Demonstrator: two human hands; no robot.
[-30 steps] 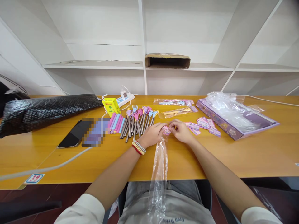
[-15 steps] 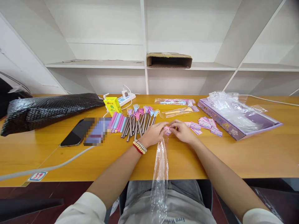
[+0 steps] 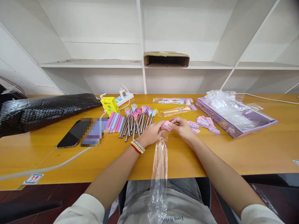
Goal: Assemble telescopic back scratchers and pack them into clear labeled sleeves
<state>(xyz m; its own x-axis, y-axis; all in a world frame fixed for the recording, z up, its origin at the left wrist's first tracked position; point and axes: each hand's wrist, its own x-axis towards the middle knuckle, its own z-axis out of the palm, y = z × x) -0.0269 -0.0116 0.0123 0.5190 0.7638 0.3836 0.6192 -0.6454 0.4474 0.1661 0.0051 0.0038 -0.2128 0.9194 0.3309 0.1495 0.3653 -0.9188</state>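
Observation:
Between my two hands is a small pink card (image 3: 167, 125) at the top end of a long clear plastic bag (image 3: 160, 165), which hangs down over the table's front edge. My left hand (image 3: 153, 134) is closed on the card's left side and the bag's top. Fingers of my right hand (image 3: 181, 127) pinch the card's right side. Left of my hands lie metal rods with coloured hand-shaped ends (image 3: 135, 119) and pink and blue tubes (image 3: 115, 122). More pink cards (image 3: 205, 122) lie to the right.
Two filled clear bags (image 3: 177, 110) lie behind my hands. A purple box (image 3: 233, 129) with clear bags is at the right. On the left are a yellow box (image 3: 110, 105), a power strip (image 3: 125, 98), two phones (image 3: 74, 134), a cable and a black wrapped package (image 3: 50, 110).
The pink card shows more fully between my hands, and my right fingers have shifted on it. The whole view has moved slightly.

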